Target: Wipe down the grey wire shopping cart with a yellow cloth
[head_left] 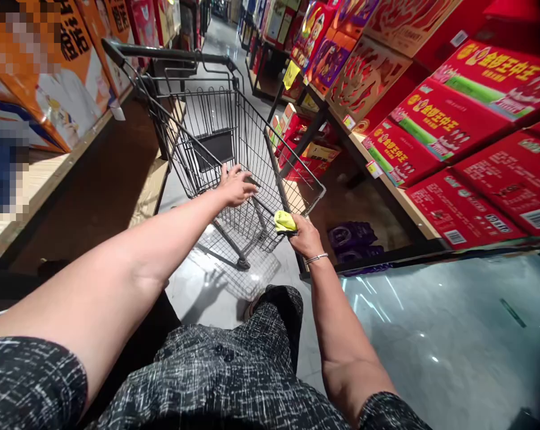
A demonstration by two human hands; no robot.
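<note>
A black wire shopping cart (207,98) stands before me, with its handlebar at the far end and its basket's front rim nearest me. My left hand (238,186) is at that rim with its fingers spread; whether it bears on the bar I cannot tell. In the grip of my right hand (306,236) is a bright yellow-green cloth (284,221), bunched up against the right part of the same rim. A thin bracelet circles my right wrist. The cart's basket shows only its bare wires and a dark panel (213,149).
Shelves line both sides of the narrow aisle. Red gift cartons (457,113) fill the right shelf (417,215), and large orange boxes (50,65) stand on the left shelf. Purple packages (352,236) lie low under the right shelf. Shiny grey floor (431,316) spreads at lower right.
</note>
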